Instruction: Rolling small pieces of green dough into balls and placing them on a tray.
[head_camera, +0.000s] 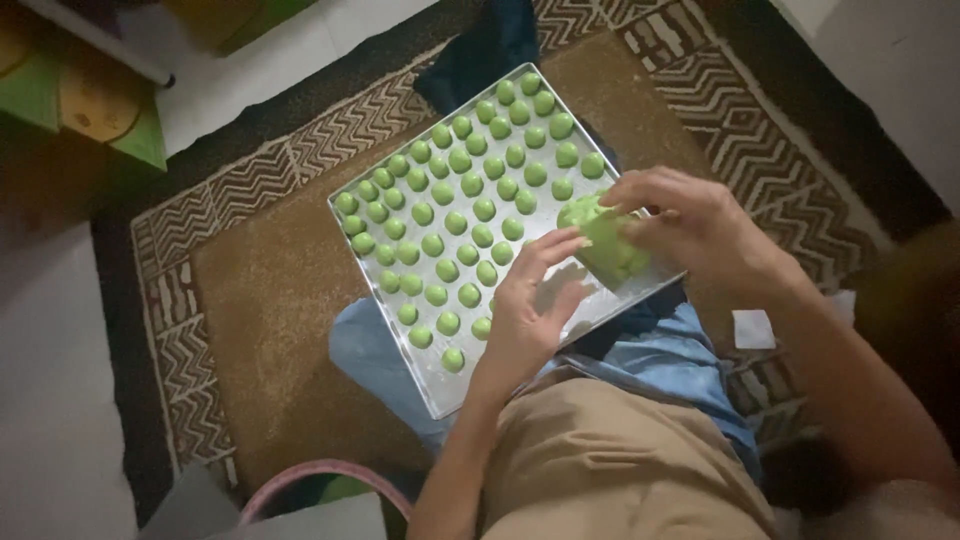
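- Dough lump (605, 240), pale green and soft-looking, sits over the right-hand edge of the metal tray (455, 385), cradled in the right hand (690, 225), which curls round it from above and clasps it so it stays off the tray.
- Left hand (530, 305) reaches across with its fingertips (570, 238) touching the lump's near side, pinching at it, it seems; whether a piece is already caught between them I cannot tell.
- Small green balls (455, 222) stand in slanting rows over most of the tray, apart from one another, probably so they do not stick together.
- Bare metal remains along the tray's near right edge, just under the hands, so the lump is held close to the open spot.
- Tray rests partly on a blue cloth (365, 345) over the person's lap and on the brown patterned rug (270, 280), low and within easy reach of both hands.
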